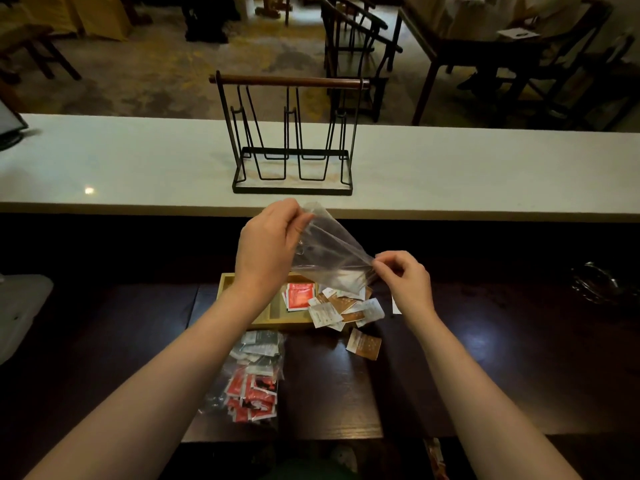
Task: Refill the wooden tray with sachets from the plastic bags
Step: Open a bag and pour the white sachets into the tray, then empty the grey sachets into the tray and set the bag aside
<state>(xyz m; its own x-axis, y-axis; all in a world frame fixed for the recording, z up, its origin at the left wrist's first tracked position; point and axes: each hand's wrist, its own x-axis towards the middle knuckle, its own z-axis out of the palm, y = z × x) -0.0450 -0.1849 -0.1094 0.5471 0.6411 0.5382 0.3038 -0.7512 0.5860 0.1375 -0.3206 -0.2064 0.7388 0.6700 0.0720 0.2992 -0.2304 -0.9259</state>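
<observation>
The clear plastic bag (329, 251) held above the wooden tray (228, 289) looks empty, thin and limp; it should weigh almost nothing, crumple under any grip and slide easily between fingers, so its corners or its mouth edge seem the surest places to take it. The left hand (268, 247) is curled, fingers pressed together on the bag's upper end, near the edge of the pale counter (138, 161); the right hand (403, 275) pinches the lower end between thumb and fingertips, the other fingers loosely bent; the film is stretched slanting between the two. Beneath it, brown-and-white sachets (346, 308) lie in a loose heap over the tray's right end, some spilling past its rim onto the dark table (450, 358); one brown sachet (363, 344) lies apart on the table, just in front of the tray; red sachets (300, 295) sit in the tray's middle compartment. The sachets appear flat, light and slick, likely to scatter unless gathered by their edges. A second plastic bag (251, 379), still packed with red and dark sachets, rests on the table nearer the person; being soft and full, it would probably sag if lifted by one corner. A black wire rack (292, 133) stands on the counter beyond.
</observation>
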